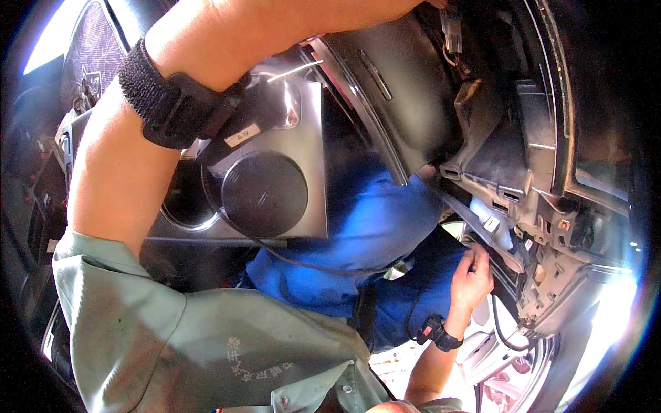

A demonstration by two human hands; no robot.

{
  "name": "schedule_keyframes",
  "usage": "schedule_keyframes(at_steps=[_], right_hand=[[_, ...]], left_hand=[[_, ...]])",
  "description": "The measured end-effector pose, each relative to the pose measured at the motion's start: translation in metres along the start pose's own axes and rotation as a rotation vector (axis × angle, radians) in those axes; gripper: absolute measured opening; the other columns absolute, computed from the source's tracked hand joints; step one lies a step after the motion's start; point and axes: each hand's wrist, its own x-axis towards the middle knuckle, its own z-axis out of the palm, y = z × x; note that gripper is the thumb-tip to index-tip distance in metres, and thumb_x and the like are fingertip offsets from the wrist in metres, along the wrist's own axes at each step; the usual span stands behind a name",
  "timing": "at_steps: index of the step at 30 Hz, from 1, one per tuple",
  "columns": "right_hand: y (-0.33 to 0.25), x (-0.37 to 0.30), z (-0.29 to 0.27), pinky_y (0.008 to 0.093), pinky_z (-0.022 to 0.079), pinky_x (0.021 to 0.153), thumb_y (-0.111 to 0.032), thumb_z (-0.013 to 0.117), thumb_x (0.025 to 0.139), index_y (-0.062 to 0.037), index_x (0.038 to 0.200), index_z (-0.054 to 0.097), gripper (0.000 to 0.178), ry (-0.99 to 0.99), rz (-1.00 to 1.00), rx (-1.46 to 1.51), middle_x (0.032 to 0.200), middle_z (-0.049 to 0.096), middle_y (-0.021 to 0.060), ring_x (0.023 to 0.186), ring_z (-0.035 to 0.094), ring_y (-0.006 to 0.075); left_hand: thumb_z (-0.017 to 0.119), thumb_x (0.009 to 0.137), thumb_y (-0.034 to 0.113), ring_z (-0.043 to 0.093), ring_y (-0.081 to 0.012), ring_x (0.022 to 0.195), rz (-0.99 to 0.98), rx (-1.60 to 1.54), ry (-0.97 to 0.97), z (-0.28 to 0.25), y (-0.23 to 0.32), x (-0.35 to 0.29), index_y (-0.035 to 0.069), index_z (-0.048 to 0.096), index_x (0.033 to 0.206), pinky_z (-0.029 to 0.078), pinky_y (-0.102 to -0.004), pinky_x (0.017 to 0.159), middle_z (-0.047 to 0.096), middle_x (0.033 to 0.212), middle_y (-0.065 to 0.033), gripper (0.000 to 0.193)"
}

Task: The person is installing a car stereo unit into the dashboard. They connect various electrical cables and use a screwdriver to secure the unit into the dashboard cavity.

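Note:
My left arm reaches across the top of the view. Only a little of my left hand shows at the upper edge, close to a grey plug connector with a thin wire; its fingers are mostly cut off. On the right, my right hand has its fingers curled together beside the lower edge of the opened dashboard. Whatever sits between those fingers is too small to make out. Just above that hand is a grey trim strip, with a pale bluish piece behind it.
A centre console with a round dark lid stands at left. A large dark panel slants above my blue-clad legs. A black cable crosses my lap. An air duct and bright door opening lie at right.

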Motion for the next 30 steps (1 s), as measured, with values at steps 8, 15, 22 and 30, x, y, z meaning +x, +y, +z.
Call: schedule_keyframes(at_steps=[8,15,22,30], right_hand=[[-0.002,0.001,-0.002,0.0379,0.056,0.072,-0.013,0.063,0.095,-0.0087,0.108,0.07,0.016,-0.026,0.023,0.037,0.092,0.074,0.0145,0.082,0.073,0.0283],[-0.002,-0.006,0.003,0.0486,0.053,0.065,-0.015,0.065,0.09,-0.0073,0.095,0.069,0.01,0.088,-0.033,0.039,0.083,0.071,0.0174,0.073,0.067,0.0393],[-0.01,-0.005,0.015,0.054,0.055,0.078,-0.023,0.062,0.091,-0.009,0.112,0.068,0.026,-0.314,0.083,0.505,0.098,0.07,0.0246,0.09,0.067,0.0463],[-0.034,-0.022,0.181,0.0491,0.057,0.09,-0.032,0.065,0.089,-0.005,0.121,0.066,0.043,-0.814,-0.014,0.52,0.111,0.071,0.0223,0.103,0.069,0.0408]], left_hand=[[0.062,0.079,0.011,0.069,-0.0326,0.086,-0.054,-0.016,-0.008,-0.005,0.006,0.005,0.006,0.072,0.092,0.055,-0.0415,0.073,0.071,0.087,-0.0125,0.017],[0.066,0.086,0.018,0.068,-0.0333,0.08,-0.472,-0.042,-0.399,-0.004,0.018,0.017,0.007,0.074,0.098,0.054,-0.0414,0.073,0.072,0.089,-0.0159,0.018],[0.065,0.092,0.044,0.07,-0.0402,0.079,-0.323,0.122,-0.24,-0.005,0.022,0.007,0.014,0.078,0.101,0.056,-0.0502,0.072,0.072,0.084,-0.0183,0.034],[0.072,0.084,0.032,0.069,-0.04,0.091,-0.326,0.358,-0.296,0.032,-0.039,-0.03,0.012,0.075,0.102,0.054,-0.049,0.083,0.073,0.095,-0.0175,0.028]])
